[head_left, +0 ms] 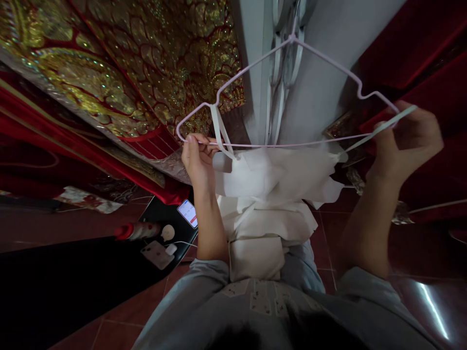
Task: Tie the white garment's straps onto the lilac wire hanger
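Note:
A thin pale pink hanger [255,62] hangs in front of me, its hook at the top by the grey metal bars. My left hand [199,158] is closed on the hanger's lower left corner. A white strap of the white garment [277,172] loops over the hanger's left notch. At the lower right end of the hanger, my right hand [408,138] pinches the garment's other strap [390,122], which is pulled taut up and outward. The garment droops below the bottom bar, and more white cloth [270,223] lies bunched on my lap.
Gold-sequined red cloth [153,63] hangs at the upper left, and dark red cloth [423,63] at the right. A black bench [73,282] at the left bears a lit phone [188,213], a second phone [156,255] and a red-capped bottle [136,230]. The floor is red tile.

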